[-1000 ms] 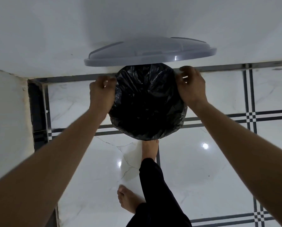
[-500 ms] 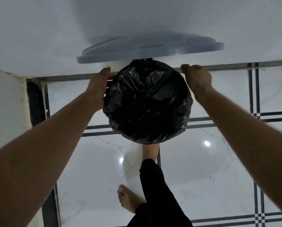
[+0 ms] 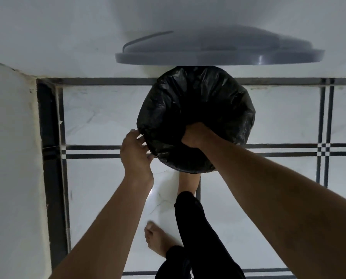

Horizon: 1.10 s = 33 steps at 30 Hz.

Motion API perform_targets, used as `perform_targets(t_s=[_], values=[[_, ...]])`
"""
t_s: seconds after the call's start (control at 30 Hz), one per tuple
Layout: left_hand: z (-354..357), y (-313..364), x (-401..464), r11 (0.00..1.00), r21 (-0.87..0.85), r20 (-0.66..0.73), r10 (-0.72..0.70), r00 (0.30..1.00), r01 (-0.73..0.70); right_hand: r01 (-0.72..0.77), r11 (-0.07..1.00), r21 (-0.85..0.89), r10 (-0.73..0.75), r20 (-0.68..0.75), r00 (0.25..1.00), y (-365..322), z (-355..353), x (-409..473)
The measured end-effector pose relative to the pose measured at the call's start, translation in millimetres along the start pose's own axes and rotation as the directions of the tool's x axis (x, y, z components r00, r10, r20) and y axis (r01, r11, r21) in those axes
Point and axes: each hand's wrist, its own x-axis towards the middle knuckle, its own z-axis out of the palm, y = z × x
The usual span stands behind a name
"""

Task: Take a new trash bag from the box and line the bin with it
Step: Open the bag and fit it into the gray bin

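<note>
A black trash bag (image 3: 196,103) covers the round mouth of the bin, whose body is hidden under the plastic. The bin's grey lid (image 3: 218,51) stands raised behind it against the wall. My left hand (image 3: 136,154) grips the bag's edge at the near left of the rim. My right hand (image 3: 194,135) reaches down into the bag at the near side, fingers buried in the plastic. No box of bags is in view.
White marble floor tiles (image 3: 99,117) with dark stripes surround the bin. A white wall runs behind it, and a white wall corner (image 3: 13,158) juts out at the left. My bare feet (image 3: 158,240) stand just in front of the bin.
Both hands have left the far sides of the rim and come to the near side. The right hand has gone down into the bag; the left now holds the near-left edge.
</note>
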Motion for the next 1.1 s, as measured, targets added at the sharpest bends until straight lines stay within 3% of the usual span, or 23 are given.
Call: perform_targets(t_s=[0.37,0.5,0.8,0.93,1.1], values=[[-16,9,5,0.996,0.079,0.137,-0.043,0.990,0.032,0.027,0.999,-0.039,-0.032,-0.126,0.992,-4,-17,-1],[-15,9,3,0.996,0.071,0.132,-0.059,0.990,0.050,-0.061,0.998,0.014,0.062,-0.204,0.977,-3,-14,-3],[-14,9,4,0.996,0.053,0.139,-0.074,0.988,0.067,-0.077,0.992,0.099,0.084,-0.064,0.994,-5,-15,12],[-13,13,2,0.994,0.088,0.065,-0.064,0.996,0.058,-0.070,0.987,0.143,0.076,-0.039,0.996,-8,-23,4],[-16,16,-6,0.993,0.097,0.110,-0.081,0.991,0.071,-0.025,1.000,-0.001,0.025,-0.081,0.996,-12,-28,-12]])
